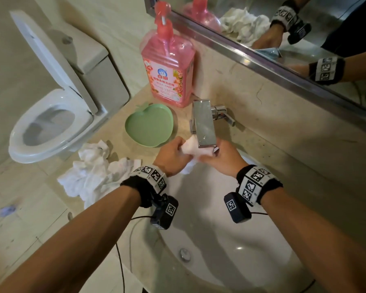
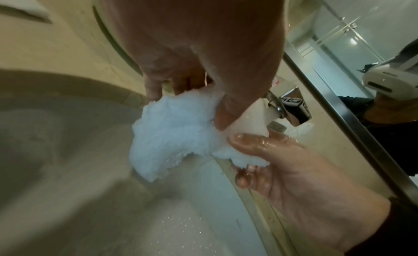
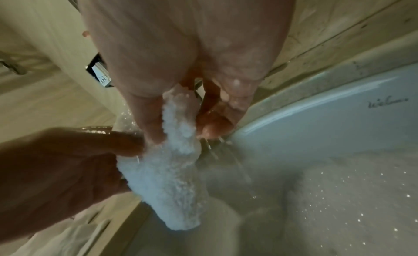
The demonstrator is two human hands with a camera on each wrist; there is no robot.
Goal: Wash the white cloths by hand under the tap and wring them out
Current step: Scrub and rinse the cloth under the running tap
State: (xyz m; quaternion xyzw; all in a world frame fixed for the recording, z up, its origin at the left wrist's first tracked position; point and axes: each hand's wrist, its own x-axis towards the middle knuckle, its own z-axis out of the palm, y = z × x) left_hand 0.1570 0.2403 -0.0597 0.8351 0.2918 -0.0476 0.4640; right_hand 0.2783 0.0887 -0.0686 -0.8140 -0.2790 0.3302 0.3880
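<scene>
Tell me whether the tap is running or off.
Running. In the left wrist view a white stream leaves the tap onto the white cloth; in the right wrist view water trickles below the cloth and droplets speckle the basin.

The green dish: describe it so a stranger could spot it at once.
Start at the steel tap behind the basin, then look along the counter towards the toilet. The green dish lies flat there, in front of the pink soap bottle and beyond the heap of white cloths. It is the only green thing, shallow and apple-shaped.
</scene>
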